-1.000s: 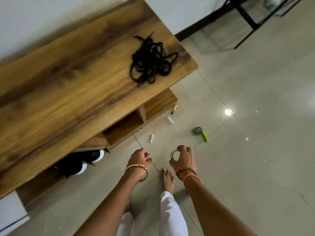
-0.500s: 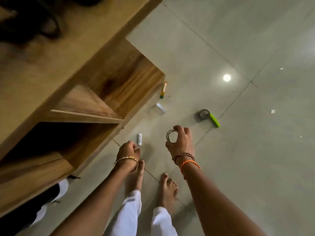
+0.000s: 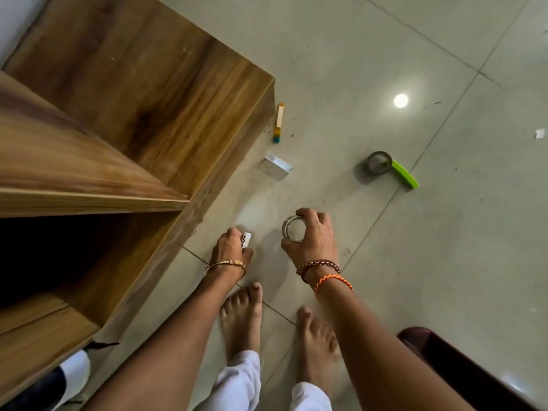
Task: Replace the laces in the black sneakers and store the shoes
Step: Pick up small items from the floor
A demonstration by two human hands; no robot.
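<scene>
Two hands reached low over the floor [image 3: 444, 262]: the left hand [image 3: 229, 250] had its grip curled round a small white tube [image 3: 246, 240], the right hand [image 3: 312, 235] pinching a clear ring [image 3: 292, 231]. Clearing clutter, I judged; lacing waited. One black sneaker [image 3: 63, 378] sat under the wooden shelf unit [image 3: 133, 114].
</scene>
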